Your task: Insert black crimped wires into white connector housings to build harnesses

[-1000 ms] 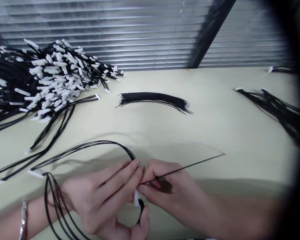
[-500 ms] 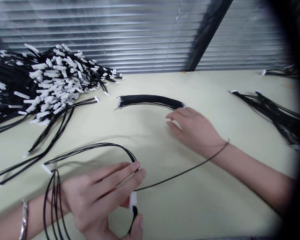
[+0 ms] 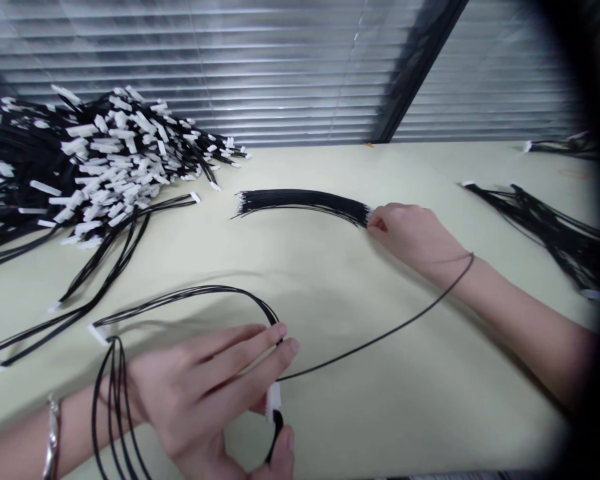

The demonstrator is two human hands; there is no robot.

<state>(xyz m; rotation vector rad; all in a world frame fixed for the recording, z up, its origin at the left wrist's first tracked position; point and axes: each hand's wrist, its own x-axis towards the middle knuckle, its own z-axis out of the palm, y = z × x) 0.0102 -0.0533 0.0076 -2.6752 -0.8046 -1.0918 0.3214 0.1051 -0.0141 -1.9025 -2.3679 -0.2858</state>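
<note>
In the lower middle, my left hand (image 3: 205, 393) is closed around a white plastic connector (image 3: 274, 401) with black wires in it. Several of these wires arch left to a second white connector (image 3: 99, 335), from which more wires loop down over my wrist. A single black wire (image 3: 375, 341) curves from the held connector up to my right wrist. My right hand (image 3: 405, 233) has its fingertips pinched together at the right end of a bundle of loose black wires (image 3: 300, 198) with small pale tips. Its fingers hide how many wires are between them.
A large heap of black cables with white connectors (image 3: 125, 153) fills the back left. Several finished-looking cables (image 3: 115, 260) lie in front of it. More black cables (image 3: 545, 227) lie at the right. Blinds (image 3: 280, 73) stand behind the pale table (image 3: 330, 427).
My right hand has moved right and slightly up to the right end of the wire bundle, and its fingers have closed there. My left hand keeps its hold, shifted barely to the right.
</note>
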